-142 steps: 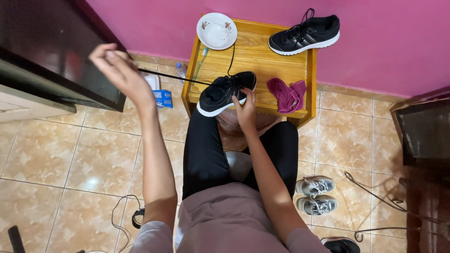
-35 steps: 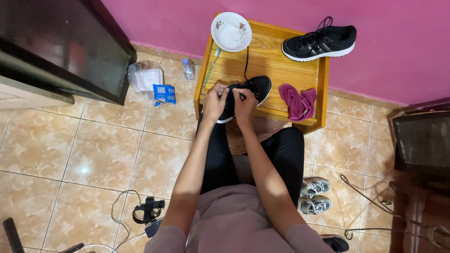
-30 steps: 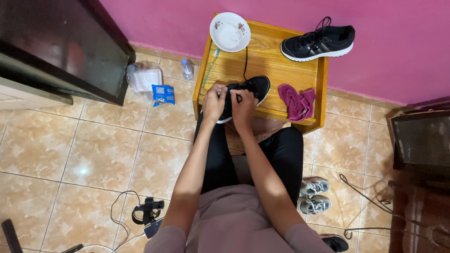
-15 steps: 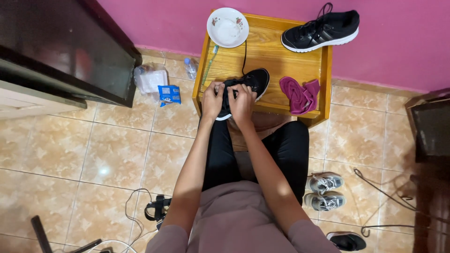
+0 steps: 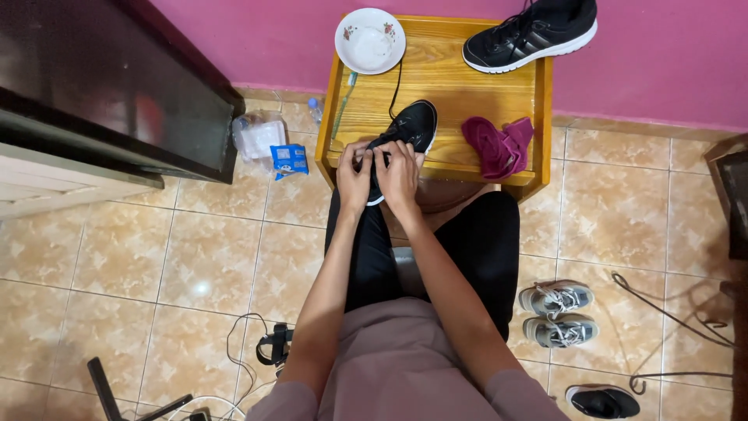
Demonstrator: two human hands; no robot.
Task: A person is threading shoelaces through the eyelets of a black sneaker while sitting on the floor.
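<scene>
Pinching the near end of black sneaker (image 5: pixel 405 136) with both hands, left grip (image 5: pixel 354 178) and right grip (image 5: pixel 399 173) closed tight, side by side. Resting toe-away on wooden table (image 5: pixel 460 78) edge. Lying just right of right grip: magenta cloth (image 5: pixel 499 144). Sitting beyond: white bowl (image 5: pixel 370 40), second sneaker (image 5: pixel 534 33).

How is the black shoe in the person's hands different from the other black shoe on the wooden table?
The black white-soled shoe in hand sits at the yellow wooden table's front edge, gripped by the left hand and right hand; the black white-soled shoe at the back lies untouched by the pink wall. The near one points away, the far one lies sideways. Both look like one pair.
</scene>
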